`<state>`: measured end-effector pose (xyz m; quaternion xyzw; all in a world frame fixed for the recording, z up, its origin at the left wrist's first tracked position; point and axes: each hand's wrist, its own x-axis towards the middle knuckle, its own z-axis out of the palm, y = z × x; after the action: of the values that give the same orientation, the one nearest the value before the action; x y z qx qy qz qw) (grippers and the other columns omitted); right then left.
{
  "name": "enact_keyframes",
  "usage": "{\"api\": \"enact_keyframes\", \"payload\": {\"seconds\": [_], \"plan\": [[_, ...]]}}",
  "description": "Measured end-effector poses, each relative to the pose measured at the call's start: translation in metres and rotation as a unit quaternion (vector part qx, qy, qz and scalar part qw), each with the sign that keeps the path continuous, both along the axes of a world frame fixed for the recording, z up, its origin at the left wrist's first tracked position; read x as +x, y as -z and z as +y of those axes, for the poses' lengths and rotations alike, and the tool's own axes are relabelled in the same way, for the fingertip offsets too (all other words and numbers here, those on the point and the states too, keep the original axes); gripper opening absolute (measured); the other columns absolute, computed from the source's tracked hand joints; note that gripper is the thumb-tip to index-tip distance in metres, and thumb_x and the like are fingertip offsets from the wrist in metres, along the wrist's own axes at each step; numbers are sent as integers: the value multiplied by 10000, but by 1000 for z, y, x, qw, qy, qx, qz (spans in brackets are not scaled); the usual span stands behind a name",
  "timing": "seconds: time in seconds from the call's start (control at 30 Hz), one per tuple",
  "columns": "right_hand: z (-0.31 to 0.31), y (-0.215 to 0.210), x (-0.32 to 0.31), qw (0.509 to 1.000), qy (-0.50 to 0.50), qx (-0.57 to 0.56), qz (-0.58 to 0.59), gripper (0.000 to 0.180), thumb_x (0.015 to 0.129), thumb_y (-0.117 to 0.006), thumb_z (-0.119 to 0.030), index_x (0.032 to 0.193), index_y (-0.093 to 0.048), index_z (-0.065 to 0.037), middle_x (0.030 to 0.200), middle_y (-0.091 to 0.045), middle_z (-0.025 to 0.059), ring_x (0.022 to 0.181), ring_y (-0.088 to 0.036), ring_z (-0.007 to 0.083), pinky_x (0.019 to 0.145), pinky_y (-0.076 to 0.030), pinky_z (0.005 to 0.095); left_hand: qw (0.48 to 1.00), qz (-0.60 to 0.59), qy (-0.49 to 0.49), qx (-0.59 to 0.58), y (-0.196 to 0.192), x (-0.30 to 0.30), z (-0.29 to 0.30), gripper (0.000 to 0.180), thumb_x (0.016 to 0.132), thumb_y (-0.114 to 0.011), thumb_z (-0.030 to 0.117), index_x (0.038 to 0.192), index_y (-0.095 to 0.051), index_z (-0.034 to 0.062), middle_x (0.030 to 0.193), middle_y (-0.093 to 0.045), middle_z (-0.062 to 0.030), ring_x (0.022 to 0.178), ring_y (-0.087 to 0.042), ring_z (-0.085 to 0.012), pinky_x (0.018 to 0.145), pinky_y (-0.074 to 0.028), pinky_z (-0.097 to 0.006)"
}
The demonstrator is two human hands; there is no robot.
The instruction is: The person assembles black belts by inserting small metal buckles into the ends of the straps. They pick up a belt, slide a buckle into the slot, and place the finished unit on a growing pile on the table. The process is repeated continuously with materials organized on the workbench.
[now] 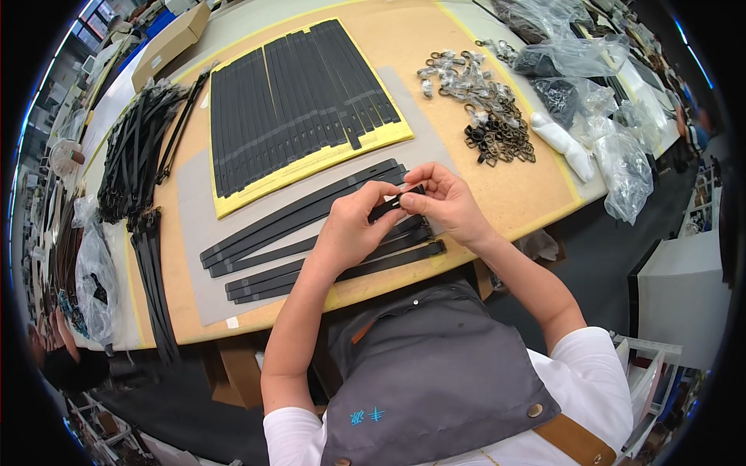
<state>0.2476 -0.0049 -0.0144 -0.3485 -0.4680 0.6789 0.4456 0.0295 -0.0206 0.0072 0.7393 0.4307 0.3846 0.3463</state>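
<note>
Both my hands come together over the near part of the table. Thumb and fingers of my left hand [350,225] pinch a short visible stretch of black strap [384,209]. At its end, the fingertips of my right hand [447,203] are closed on the same strap, where a small pale spot shows. Fingers hide most of this end. Beneath and beside the hands lie several loose black straps [272,252], side by side on a grey sheet [194,210]. Just beyond, a yellow board [311,172] carries a tight row of flat black straps [287,101].
Metal hooks [497,132], some in clear wrapping, are heaped at the right. Clear plastic bags [622,167] line the table's right edge. Bundled black straps [136,147] lie at the left, some hanging over the front edge. A cardboard box [171,46] stands at the far left.
</note>
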Motion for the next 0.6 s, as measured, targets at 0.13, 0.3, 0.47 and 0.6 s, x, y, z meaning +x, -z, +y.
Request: {"api": "enact_keyframes", "payload": {"seconds": [0.13, 0.3, 0.47, 0.6], "plan": [[-3, -18, -6, 988, -4, 73, -135, 196, 983, -780, -156, 1102, -696, -24, 981, -733, 21, 874, -686, 83, 783, -574, 255, 1000, -1, 13, 12, 12, 1, -1, 308, 909, -825, 84, 1173, -681, 15, 930, -738, -94, 840, -702, -175, 799, -558, -292], [44, -27, 59, 794, 156, 250, -533, 187, 993, -721, -239, 981, -756, -55, 882, -740, 84, 866, -700, 253, 793, -563, 378, 1000, 20, -7, -4, 5, -4, 0, 305, 908, -835, 119, 1145, -675, 15, 867, -700, -68, 772, -644, -148, 742, -536, -284], [64, -6, 96, 661, 170, 367, -632, 112, 956, -717, -170, 974, -761, -68, 952, -732, 66, 992, -659, 274, 856, -545, 394, 1000, 12, -4, -10, 7, -3, 3, 304, 906, -839, 133, 1131, -671, 16, 838, -676, -57, 740, -610, -134, 708, -515, -277], [64, -14, 109, 694, 71, 400, -594, 72, 938, -720, -115, 976, -758, -67, 971, -728, 57, 995, -649, 259, 871, -547, 382, 1000, 15, -10, -12, 8, -5, 2, 299, 909, -835, 135, 1130, -671, 18, 837, -676, -59, 736, -609, -136, 703, -515, -281]]}}
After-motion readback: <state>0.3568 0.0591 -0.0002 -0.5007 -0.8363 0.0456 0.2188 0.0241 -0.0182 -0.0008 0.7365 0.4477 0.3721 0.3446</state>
